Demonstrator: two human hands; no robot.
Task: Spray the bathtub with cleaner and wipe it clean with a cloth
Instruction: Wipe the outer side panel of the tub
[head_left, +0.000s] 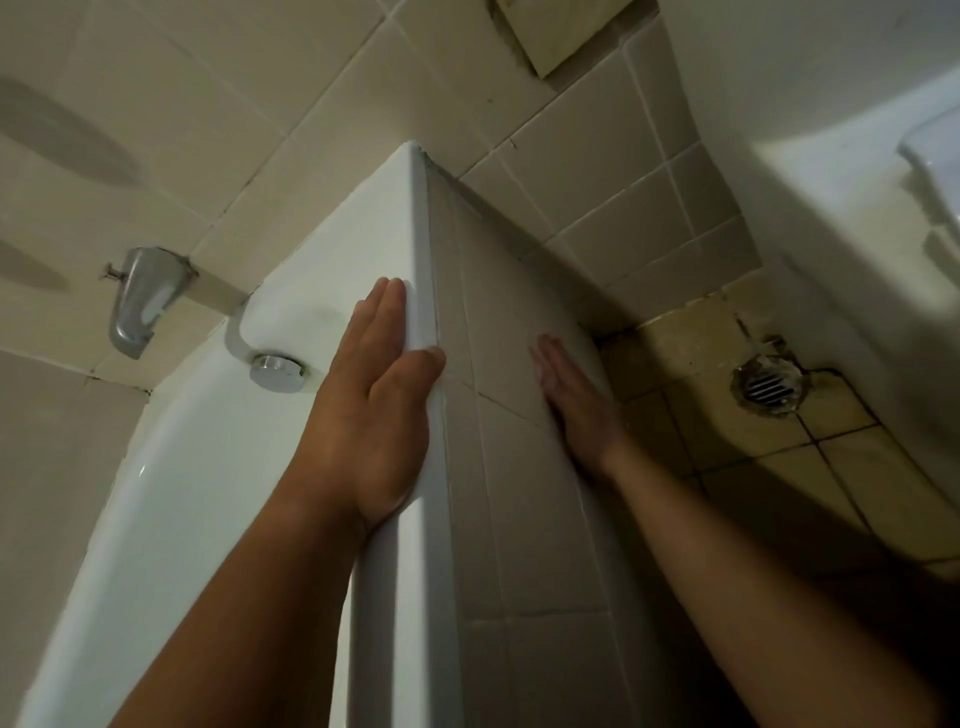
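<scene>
The white bathtub (218, 467) fills the left and middle of the head view, its rim running up the middle. My left hand (371, 395) lies flat on the rim with straight fingers, the thumb hooked over the rim's outer edge. My right hand (574, 400) rests flat against the tub's tiled outer side (519, 519), fingers straight. Neither hand holds anything. No cloth or spray bottle is in view.
A chrome spout (140, 301) juts from the tiled wall at the tub's far end, with a round chrome overflow knob (277, 370) below the rim. To the right, a yellowish tiled floor holds a drain (769, 387). A white fixture (857, 208) stands at the far right.
</scene>
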